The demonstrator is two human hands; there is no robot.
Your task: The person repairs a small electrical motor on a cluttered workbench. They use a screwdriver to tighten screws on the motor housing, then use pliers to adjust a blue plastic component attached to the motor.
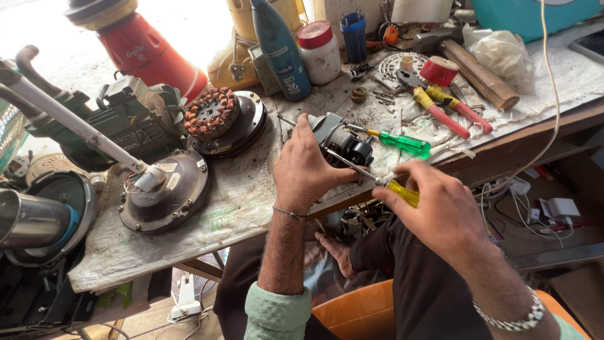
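Gripping a small grey electric motor (336, 141) at the near edge of the table (245, 189), the left hand (306, 167) has its fingers closed round the motor's near side, thumb reaching toward the black end of the housing. The motor sits low over the cloth-covered table top, roughly in the middle of the view; whether it rests on the cloth or is lifted clear cannot be told.

The right hand (434, 211) has its fingers wrapped shut on a yellow-handled screwdriver (384, 182), whose thin steel shaft slants up and left to meet the motor beside the left thumb.

Just beyond the motor lies a green-handled screwdriver (402, 143), flat on the cloth with its blade pointing left. Farther right lie pliers with red and yellow grips (443, 107), touching a red roll of tape (439, 70). A wooden-handled hammer (475, 69) lies behind them.

To the left of the motor sits a copper-wound stator (212, 113) in a round dark housing, and nearer the viewer a domed grey fan motor cover (173, 195) with a white pipe (75, 123) running into it. A teal bottle (280, 50) and a white jar with a red lid (319, 51) stand at the back of the table. A white cable (553, 94) hangs down at the right.
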